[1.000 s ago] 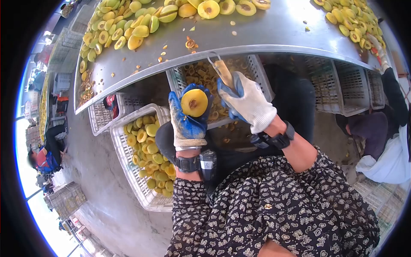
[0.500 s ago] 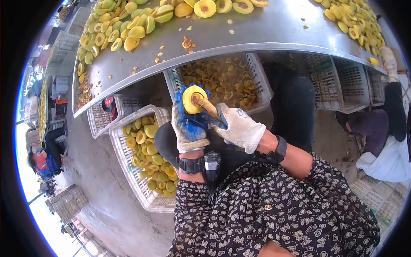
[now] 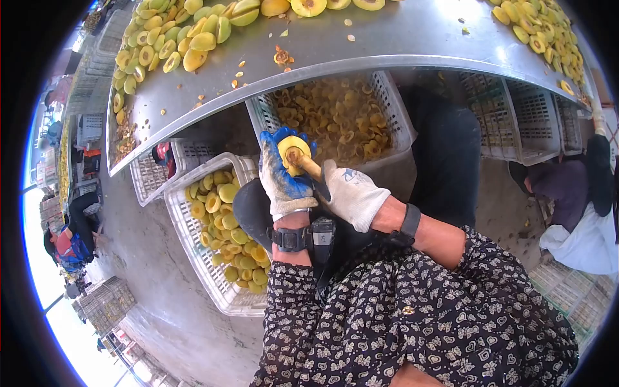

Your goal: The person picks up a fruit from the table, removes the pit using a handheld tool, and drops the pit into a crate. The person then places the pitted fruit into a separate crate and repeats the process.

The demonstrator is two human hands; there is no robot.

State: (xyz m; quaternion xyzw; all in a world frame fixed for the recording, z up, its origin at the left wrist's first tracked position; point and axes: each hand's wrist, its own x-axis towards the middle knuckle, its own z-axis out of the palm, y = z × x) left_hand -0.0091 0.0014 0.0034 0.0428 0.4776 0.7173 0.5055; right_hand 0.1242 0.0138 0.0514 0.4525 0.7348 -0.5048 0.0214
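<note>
My left hand (image 3: 282,182), in a white glove with a blue coated palm, cups a yellow peach-like fruit half (image 3: 300,143) with its cut face turned up. My right hand (image 3: 353,195), also gloved, is closed around a pitting tool with a wooden-looking handle (image 3: 311,168). The tool's end rests at the brown middle of the fruit half; its tip cannot be made out. Both hands are close together above my lap. Below and beyond them is a white crate (image 3: 404,132) of brownish-yellow fruit pieces.
A metal table (image 3: 380,40) with a raised edge bears heaps of fruit halves (image 3: 203,42) and scraps. Left of my knee stands a white crate (image 3: 193,274) of hollowed fruit halves. More crates (image 3: 538,126) and a co-worker's dark-clothed leg (image 3: 561,187) are at the right.
The fruit half has turned and tilted a little in my left hand. My right hand and the tool have shifted slightly with it. The whole view has moved a little.
</note>
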